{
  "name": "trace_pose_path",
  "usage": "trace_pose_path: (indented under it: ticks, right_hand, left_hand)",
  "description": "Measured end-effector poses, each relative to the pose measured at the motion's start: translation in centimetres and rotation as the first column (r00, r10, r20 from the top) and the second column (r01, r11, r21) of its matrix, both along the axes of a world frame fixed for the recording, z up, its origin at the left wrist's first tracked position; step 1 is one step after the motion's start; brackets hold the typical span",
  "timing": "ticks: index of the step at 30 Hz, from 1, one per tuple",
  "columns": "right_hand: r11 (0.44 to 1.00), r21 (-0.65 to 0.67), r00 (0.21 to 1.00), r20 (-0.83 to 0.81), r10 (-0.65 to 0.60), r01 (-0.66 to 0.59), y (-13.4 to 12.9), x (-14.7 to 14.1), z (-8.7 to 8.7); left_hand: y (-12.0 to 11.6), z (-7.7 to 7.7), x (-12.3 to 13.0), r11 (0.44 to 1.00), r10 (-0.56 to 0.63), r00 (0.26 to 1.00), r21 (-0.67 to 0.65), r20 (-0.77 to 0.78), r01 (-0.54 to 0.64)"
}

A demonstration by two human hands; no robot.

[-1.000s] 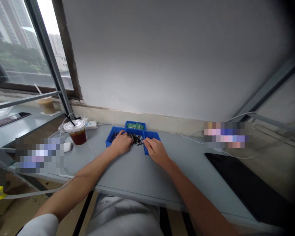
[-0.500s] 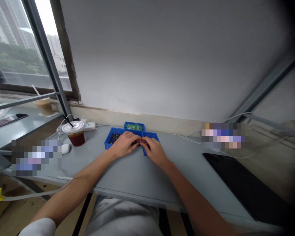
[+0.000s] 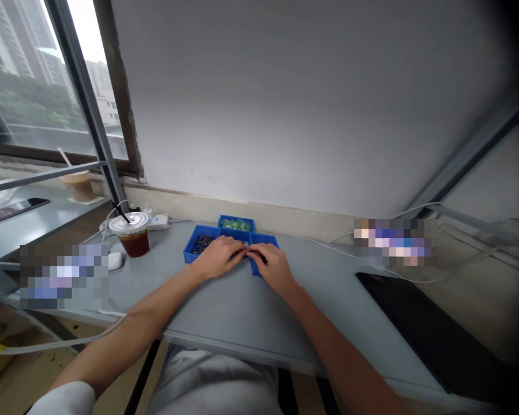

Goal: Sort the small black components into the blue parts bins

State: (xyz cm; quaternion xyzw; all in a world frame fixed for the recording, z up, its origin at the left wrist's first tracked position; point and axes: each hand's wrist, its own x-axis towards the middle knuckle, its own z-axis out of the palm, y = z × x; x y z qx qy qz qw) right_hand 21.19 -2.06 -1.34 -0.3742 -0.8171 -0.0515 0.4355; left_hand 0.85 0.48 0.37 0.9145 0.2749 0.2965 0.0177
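Note:
My left hand (image 3: 219, 255) is closed in a pinch in front of the blue bins, its fingertips meeting those of my right hand (image 3: 273, 264), which is pinched too. Whatever sits between the fingertips is too small to make out. Many small dark and metallic parts lie in the left blue bin (image 3: 190, 252), beside my left hand. Behind both hands, the back blue bin (image 3: 236, 218) holds green items. The right blue bin (image 3: 266, 237) is partly covered by my right hand, so its contents are mostly hidden.
A lidded cup of dark drink (image 3: 134, 237) stands left on the grey table (image 3: 225, 314), near a white power strip (image 3: 158, 222) and a white case (image 3: 115, 261). A black flat panel (image 3: 424, 328) lies at the right. Cables run along the wall.
The fingers of both hands have shifted slightly, still meeting at the tips. More of the small parts in the left bin show now.

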Motion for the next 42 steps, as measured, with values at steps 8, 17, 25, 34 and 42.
trace_pose_path:
  ticks: [8,17,25,34,42]
  right_hand:
    - [1.0,0.003,1.0,0.003,0.014,-0.014,0.03,-0.08,-0.11]
    - [0.995,-0.099,0.998,0.061,0.008,-0.002,-0.1,0.09,-0.09]
    - [0.993,-0.117,0.993,0.119,0.0,0.014,-0.19,-0.01,-0.1]
    - [0.991,-0.13,0.985,0.172,0.001,0.022,-0.53,-0.36,0.03]
    - [0.986,-0.16,0.991,0.134,-0.014,0.036,-0.51,-0.41,-0.21]
  left_hand:
    - [-0.34,0.16,0.19,0.999,0.029,1.0,0.02,-0.01,-0.029]
    - [-0.3,0.02,0.26,1.0,-0.007,0.998,0.017,-0.062,0.008]
    - [-0.29,0.02,0.26,0.999,-0.031,0.997,0.038,-0.066,0.034]
    - [-0.59,0.29,0.24,0.995,-0.045,0.995,0.088,-0.091,0.053]
    - [-0.46,-0.08,0.35,0.99,-0.04,0.996,0.132,-0.084,0.051]
